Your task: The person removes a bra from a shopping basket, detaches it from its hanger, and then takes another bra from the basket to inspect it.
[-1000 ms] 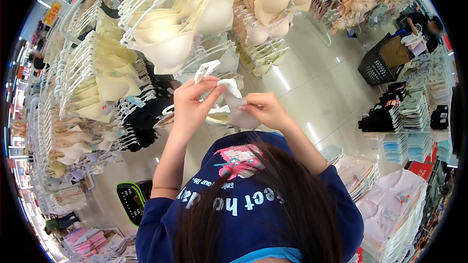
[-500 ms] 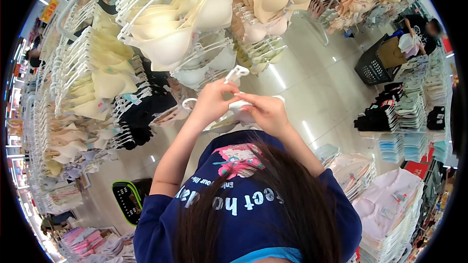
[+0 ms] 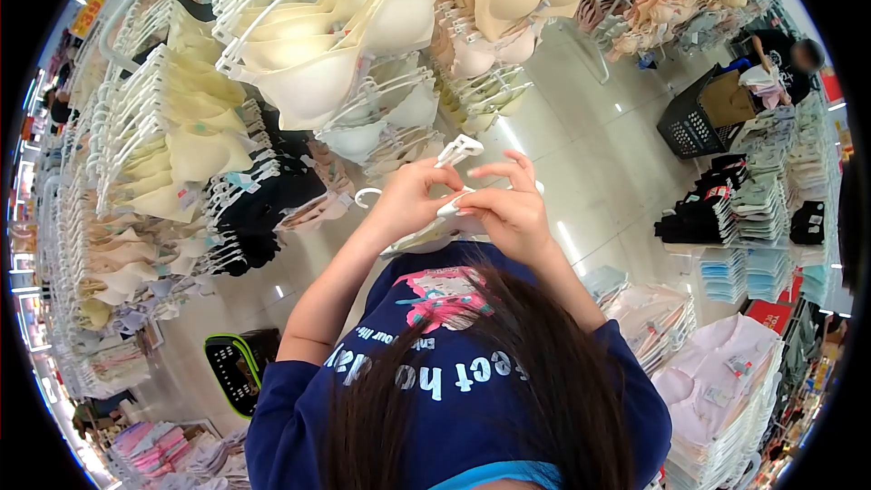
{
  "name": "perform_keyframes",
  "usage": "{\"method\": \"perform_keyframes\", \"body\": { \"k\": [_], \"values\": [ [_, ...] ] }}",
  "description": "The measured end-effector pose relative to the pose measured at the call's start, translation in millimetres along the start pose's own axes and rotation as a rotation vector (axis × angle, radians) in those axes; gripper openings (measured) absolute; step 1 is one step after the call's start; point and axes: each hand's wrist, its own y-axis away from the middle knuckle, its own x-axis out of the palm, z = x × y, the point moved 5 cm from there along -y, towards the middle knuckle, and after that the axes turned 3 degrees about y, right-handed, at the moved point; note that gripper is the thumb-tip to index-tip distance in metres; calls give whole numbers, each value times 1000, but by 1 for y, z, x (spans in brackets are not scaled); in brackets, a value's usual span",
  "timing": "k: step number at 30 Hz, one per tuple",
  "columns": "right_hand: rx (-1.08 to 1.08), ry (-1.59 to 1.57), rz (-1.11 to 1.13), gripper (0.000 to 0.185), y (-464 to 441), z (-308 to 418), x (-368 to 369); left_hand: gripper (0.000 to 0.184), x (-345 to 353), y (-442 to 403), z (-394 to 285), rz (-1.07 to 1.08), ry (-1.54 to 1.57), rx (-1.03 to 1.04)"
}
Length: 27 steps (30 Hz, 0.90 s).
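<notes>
In front of my chest, both hands are on a white plastic clip hanger. My left hand is closed around it, with a clip end sticking up above the fingers and the hook curving out at the left. My right hand pinches the hanger's white bar between thumb and index finger, its other fingers raised and apart. A pale garment hangs below the hands, partly hidden by them and by my forearm; its kind does not show clearly.
Racks of cream bras and yellow bras hang ahead and left. A black basket with a green rim stands on the floor at left. Pink garments hang at right. Another person is by a dark basket.
My right hand's upper fingers have lifted and spread from the hanger, while the thumb and index stay pinched. The hanger and left hand have shifted slightly right and down.
</notes>
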Motion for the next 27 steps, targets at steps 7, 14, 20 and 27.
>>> {"method": "perform_keyframes", "body": {
  "k": [7,14,20,27],
  "values": [
    [202,-283,-71,7,11,-14,8,12,-3,6,-11,63,-94,25],
    [604,-453,-68,18,21,-40,1,10,-10,18,-30,241,-136,164],
    [541,-549,221,26,5,-41,7,19,-10,19,-44,251,-243,134],
    [476,-537,270,18,-2,-38,9,19,-1,24,-25,154,-228,207]
  ]
}}
